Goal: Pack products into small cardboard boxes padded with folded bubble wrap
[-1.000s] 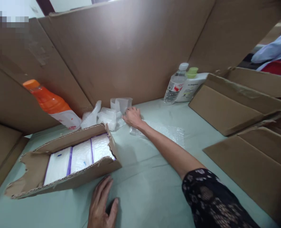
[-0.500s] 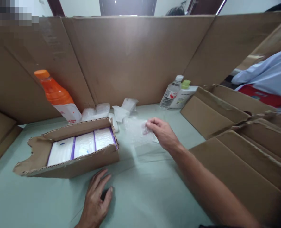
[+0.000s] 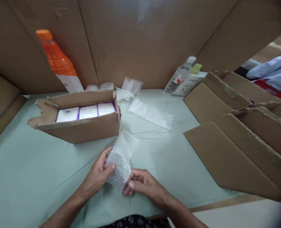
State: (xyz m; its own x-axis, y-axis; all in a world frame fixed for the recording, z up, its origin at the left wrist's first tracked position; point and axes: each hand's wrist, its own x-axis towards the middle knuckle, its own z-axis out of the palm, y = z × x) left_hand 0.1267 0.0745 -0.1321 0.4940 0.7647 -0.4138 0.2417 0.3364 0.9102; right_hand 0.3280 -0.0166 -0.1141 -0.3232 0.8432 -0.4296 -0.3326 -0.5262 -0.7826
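Both my hands hold a small bubble-wrap pouch (image 3: 121, 160) just above the pale green table (image 3: 36, 164), near its front edge. My left hand (image 3: 98, 172) grips the pouch's left side with thumb and fingers. My right hand (image 3: 142, 185) pinches its lower end. Behind them stands an open cardboard box (image 3: 83, 126) with three white, purple-edged packs (image 3: 87, 111) inside.
Another flat bubble-wrap pouch (image 3: 151, 114) lies mid-table, with crumpled plastic pieces (image 3: 128, 88) behind it. An orange bottle (image 3: 58, 63) leans at the back left; a clear bottle (image 3: 180, 76) and a white green-capped bottle (image 3: 190, 83) stand back right. Flattened cartons (image 3: 237, 136) fill the right side. Cardboard walls surround the table.
My right hand drew back from the plastic pile at the back with a bubble-wrap pouch. My left hand lifted off the table and took hold of the pouch too. The view tilted down.
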